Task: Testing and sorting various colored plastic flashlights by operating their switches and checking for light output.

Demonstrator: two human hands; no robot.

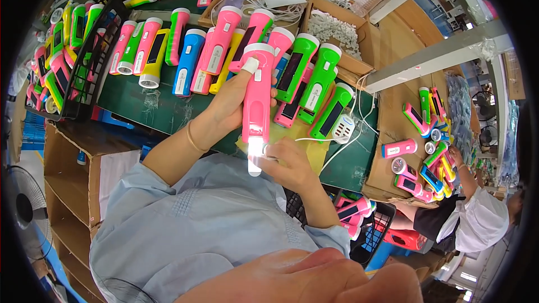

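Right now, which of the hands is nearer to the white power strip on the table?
Right. The right hand pinches the lower end of the pink flashlight, beside the white power strip. The left hand grips the flashlight's body, farther off.

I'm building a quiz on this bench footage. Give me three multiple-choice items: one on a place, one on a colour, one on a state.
1. Where is the black wire basket? A left of the bench B right end C on the floor
2. What colour is the flashlight in the left hand? A green B pink C yellow
3. What is the right hand doing? A lying flat B pinching the flashlight's white end C holding a box

A: it stands at the left, full of flashlights.
B: its body is pink.
B: fingers close on the white tip.
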